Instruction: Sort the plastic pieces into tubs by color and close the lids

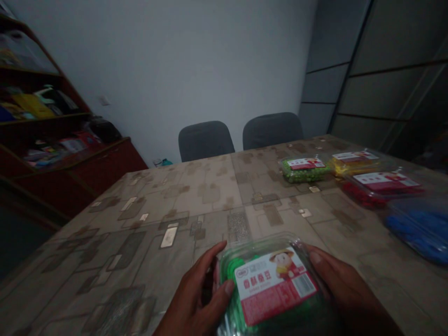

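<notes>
A clear plastic container (pixel 276 280) with a red-and-white label sits low in the view, between my two hands. Bright green contents, which I cannot identify, show through its lid. My left hand (pixel 201 294) grips its left side, thumb near the lid's edge and fingers along the wall. Against the right side is my right hand (pixel 345 284), its fingers curved round the edge and partly in shadow. The container's bottom and near end are hidden or cut off by the frame.
At the table's right stand several similar containers: light green (pixel 304 169), yellow (pixel 357 162), red (pixel 383 186) and blue (pixel 422 226). A patterned cloth (pixel 210 191) covers the table. Two grey chairs (pixel 206 140) stand behind it, and a dark red shelf unit (pixel 101 163) is at left.
</notes>
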Available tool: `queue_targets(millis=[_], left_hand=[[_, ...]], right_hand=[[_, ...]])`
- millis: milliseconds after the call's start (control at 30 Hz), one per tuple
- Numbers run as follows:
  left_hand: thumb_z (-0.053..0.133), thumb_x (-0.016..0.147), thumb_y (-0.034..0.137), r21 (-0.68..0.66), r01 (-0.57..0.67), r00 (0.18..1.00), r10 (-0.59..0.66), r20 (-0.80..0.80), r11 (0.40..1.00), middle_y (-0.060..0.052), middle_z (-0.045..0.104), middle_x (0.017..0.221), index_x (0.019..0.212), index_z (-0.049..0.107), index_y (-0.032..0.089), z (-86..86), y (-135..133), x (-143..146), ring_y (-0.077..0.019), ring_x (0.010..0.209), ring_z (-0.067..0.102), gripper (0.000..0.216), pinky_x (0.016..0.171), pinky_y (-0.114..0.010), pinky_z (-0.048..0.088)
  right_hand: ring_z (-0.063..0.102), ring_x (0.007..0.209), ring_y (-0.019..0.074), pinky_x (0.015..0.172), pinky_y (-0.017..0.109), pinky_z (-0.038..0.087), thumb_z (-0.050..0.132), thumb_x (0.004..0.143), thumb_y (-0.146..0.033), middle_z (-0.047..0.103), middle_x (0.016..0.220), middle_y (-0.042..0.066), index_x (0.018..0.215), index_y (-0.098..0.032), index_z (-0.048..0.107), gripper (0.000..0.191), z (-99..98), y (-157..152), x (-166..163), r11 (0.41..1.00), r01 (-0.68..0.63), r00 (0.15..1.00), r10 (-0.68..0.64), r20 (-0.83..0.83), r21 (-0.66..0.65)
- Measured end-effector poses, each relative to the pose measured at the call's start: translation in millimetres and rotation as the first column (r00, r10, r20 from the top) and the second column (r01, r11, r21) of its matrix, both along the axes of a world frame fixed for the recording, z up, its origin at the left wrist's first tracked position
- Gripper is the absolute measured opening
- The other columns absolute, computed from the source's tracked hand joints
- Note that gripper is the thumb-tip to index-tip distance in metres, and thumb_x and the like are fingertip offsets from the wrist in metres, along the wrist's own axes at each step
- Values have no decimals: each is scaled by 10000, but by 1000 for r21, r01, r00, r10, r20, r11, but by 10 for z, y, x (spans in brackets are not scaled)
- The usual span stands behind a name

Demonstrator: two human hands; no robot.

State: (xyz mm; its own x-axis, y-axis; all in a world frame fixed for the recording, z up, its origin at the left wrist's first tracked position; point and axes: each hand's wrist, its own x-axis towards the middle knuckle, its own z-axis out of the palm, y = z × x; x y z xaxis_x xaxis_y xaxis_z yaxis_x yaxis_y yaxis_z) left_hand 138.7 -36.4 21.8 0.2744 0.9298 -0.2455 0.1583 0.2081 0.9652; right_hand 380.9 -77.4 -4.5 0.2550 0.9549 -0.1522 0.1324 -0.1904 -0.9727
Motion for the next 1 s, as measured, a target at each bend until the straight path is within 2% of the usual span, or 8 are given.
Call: queue_targets(millis=[200, 300, 500, 600, 667, 833, 933, 1000], left_hand=[[693, 798, 471, -8, -65, 998, 65, 3, 998, -117, 678, 1021, 1306, 563, 203, -58, -13, -24, -270, 881, 648, 590, 771, -356, 526], [702, 787, 475, -45, -67, 996, 69, 54, 997, -110, 692, 956, 1287, 579, 200, -52, -26, -25, -264, 824, 655, 584, 713, -344, 535], [710, 770, 532, -149, -40, 980, 68, 187, 988, -143, 686, 1087, 1268, 569, 201, -64, -29, -4, -291, 927, 663, 614, 850, -412, 504], [722, 766, 523, -177, -27, 968, 70, 242, 984, -132, 682, 1112, 1272, 554, 201, -91, -12, -16, -283, 959, 658, 622, 927, -420, 463], [716, 771, 525, -184, -24, 967, 70, 247, 983, -121, 689, 1088, 1262, 555, 207, -110, 0, -34, -273, 937, 661, 607, 906, -404, 469], [721, 765, 524, -146, -15, 974, 48, 223, 989, -79, 674, 969, 1156, 588, 218, -181, 32, -67, -227, 810, 644, 514, 760, -340, 500], [714, 791, 471, -159, 6, 970, 33, 242, 987, -40, 632, 878, 1098, 586, 224, -225, 57, -56, -184, 706, 613, 415, 665, -302, 494], [710, 796, 460, -157, -7, 969, 46, 244, 988, -37, 619, 858, 1063, 590, 215, -239, 75, -41, -180, 707, 605, 382, 645, -282, 478]], right_hand=[[623, 1143, 312, 820, 342, 556, 345, 909, -628, 725, 1150, 112, 1197, -165, 664, 632, 12, 0, -13, 1000, -18, 1000, 18, -8, -20], [641, 1109, 301, 879, 357, 532, 357, 913, -617, 721, 1156, 103, 1177, -179, 666, 598, -2, 8, -3, 999, -38, 999, 38, 34, -13], [633, 1110, 299, 905, 378, 516, 371, 923, -593, 717, 1158, 112, 1179, -192, 665, 559, 52, 22, -28, 994, -105, 992, 106, -65, 22], [644, 1092, 292, 863, 360, 532, 374, 928, -575, 718, 1159, 114, 1189, -177, 664, 557, 58, 27, -27, 995, -100, 991, 101, -93, 19], [662, 1061, 281, 791, 333, 553, 387, 928, -543, 718, 1162, 111, 1184, -167, 666, 534, 46, 45, -3, 994, -106, 990, 107, -95, 15], [713, 917, 260, 644, 302, 560, 395, 905, -419, 752, 1072, 89, 1127, -184, 703, 447, 34, 128, 74, 985, -174, 982, 174, 72, -3], [701, 950, 265, 712, 322, 560, 353, 926, -429, 743, 1092, 104, 1180, -170, 683, 490, 57, 163, 105, 974, -220, 964, 208, 163, 60], [695, 973, 271, 760, 343, 557, 332, 941, -445, 736, 1109, 117, 1212, -156, 665, 517, 88, 182, 136, 959, -269, 947, 246, 209, 89]])
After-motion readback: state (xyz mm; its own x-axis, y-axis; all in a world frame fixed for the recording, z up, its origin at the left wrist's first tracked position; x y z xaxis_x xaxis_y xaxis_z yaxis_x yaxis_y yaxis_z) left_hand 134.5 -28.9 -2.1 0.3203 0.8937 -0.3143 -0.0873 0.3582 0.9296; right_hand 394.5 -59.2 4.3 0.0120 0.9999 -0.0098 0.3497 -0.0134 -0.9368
